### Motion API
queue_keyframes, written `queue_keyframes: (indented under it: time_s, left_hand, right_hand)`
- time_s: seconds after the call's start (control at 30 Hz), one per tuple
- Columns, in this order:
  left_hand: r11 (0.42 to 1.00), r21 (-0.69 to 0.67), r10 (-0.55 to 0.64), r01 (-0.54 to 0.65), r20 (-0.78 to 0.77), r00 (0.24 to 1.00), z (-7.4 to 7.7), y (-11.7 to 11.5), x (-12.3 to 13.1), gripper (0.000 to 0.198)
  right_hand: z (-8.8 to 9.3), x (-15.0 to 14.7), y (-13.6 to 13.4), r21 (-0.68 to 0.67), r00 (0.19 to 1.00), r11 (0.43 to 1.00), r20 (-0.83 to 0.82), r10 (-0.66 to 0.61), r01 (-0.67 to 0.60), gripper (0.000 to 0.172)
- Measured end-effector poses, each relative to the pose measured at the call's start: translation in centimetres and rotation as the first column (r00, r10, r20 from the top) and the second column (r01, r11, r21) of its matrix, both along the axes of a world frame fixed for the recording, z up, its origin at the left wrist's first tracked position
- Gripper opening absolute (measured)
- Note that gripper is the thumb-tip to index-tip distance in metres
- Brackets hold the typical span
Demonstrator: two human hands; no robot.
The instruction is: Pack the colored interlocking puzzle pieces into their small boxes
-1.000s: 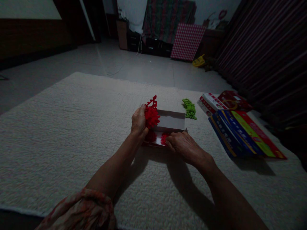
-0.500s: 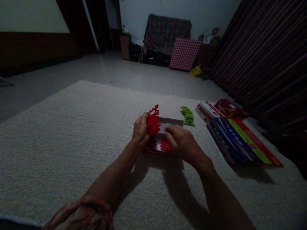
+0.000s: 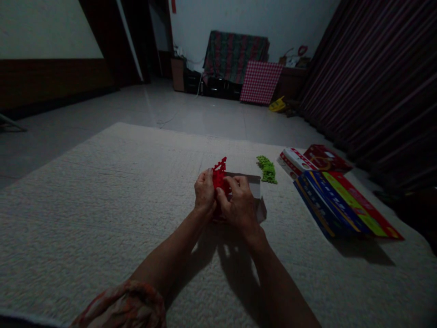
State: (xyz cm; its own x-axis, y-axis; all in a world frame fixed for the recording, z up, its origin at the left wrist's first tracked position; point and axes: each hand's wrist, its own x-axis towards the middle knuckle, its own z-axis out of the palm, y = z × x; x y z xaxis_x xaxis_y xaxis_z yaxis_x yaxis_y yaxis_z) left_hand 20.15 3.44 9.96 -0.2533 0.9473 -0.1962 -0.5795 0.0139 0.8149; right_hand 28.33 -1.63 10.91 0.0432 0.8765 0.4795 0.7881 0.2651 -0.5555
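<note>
My left hand (image 3: 205,190) is closed around a bunch of red toothed plastic pieces (image 3: 220,176), one triangular piece sticking up at the top. From the right, my right hand (image 3: 238,200) reaches over with bent fingers and thumb against the same red pieces; whether it grips one of them is hidden. Both hands are above an open cardboard box (image 3: 254,184), its pale inner flap showing behind and to the right of my right hand. Most of the box's inside is covered by my hands.
Green plastic pieces (image 3: 268,171) lie in a heap beyond the box on the pale quilted mat (image 3: 136,182). To the right are a blue, yellow and red flat package (image 3: 341,202), a white-and-red box (image 3: 295,161) and a dark red box (image 3: 326,157).
My right hand has moved left from the box's right side onto the red pieces. My left hand still holds them. The view has tilted up slightly.
</note>
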Motion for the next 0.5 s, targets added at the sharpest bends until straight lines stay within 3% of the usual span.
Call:
queue_keyframes:
  time_s: [0.23, 0.5]
  left_hand:
    - [1.0, -0.027, -0.003, 0.003, 0.004, 1.0, -0.1, 0.0, -0.2, 0.018]
    - [1.0, 0.011, 0.023, -0.024, 0.048, 0.999, -0.5, 0.3, 0.2, 0.016]
  right_hand:
    - [-0.4, -0.8, 0.7, 0.005, 0.998, 1.0, -0.064, 0.026, -0.026, 0.023]
    - [-0.3, -0.7, 1.7, -0.036, 0.973, 0.998, -0.227, -0.05, 0.043, 0.002]
